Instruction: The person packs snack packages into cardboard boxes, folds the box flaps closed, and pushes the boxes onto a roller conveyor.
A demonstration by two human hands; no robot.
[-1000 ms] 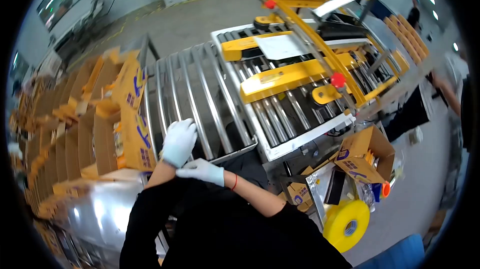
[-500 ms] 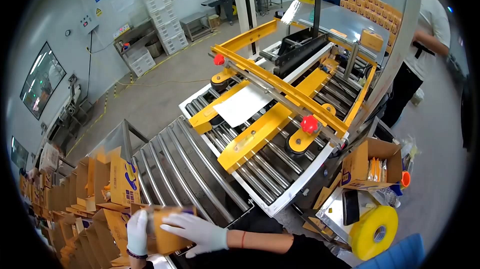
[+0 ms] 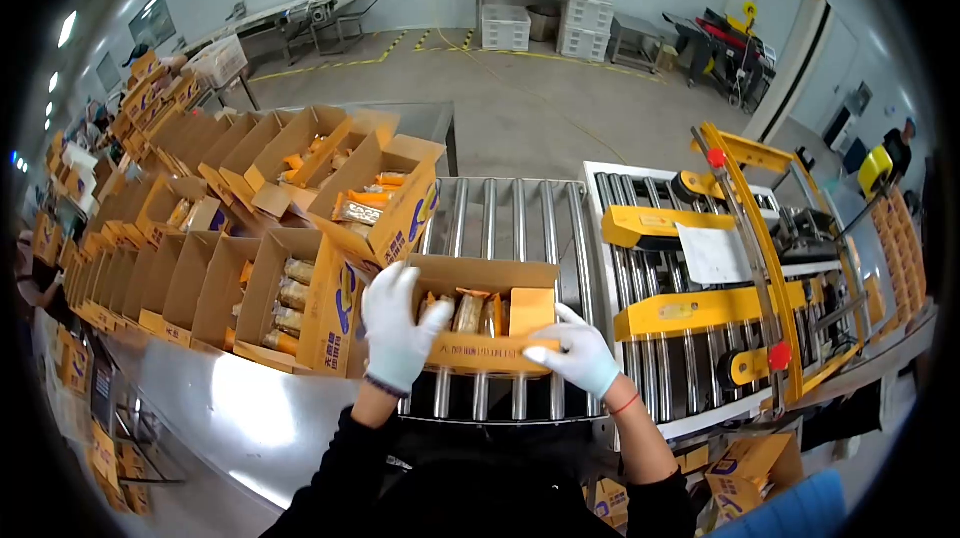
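An open cardboard box (image 3: 480,356) sits on the roller conveyor (image 3: 520,396) in front of me, with wrapped snack packs (image 3: 468,314) inside. Its back flap stands up and its right end flap tilts inward. My left hand (image 3: 398,330), in a white glove, is at the left end of the box, thumb over the edge and fingers along the side. My right hand (image 3: 582,350), gloved too, grips the box's front right corner with fingers bent over the flap. Part of the left end is hidden behind my left hand.
Rows of open filled boxes (image 3: 290,303) crowd the metal table (image 3: 215,388) on my left. On the right stands a yellow-railed box-sealing machine (image 3: 690,313) with red knobs. Another box (image 3: 755,468) is low at the right. A person (image 3: 897,146) stands far right.
My view has swung left. The box, blurred between my hands at the lower left before, now rests on the rollers. My right hand has gone to its front right corner.
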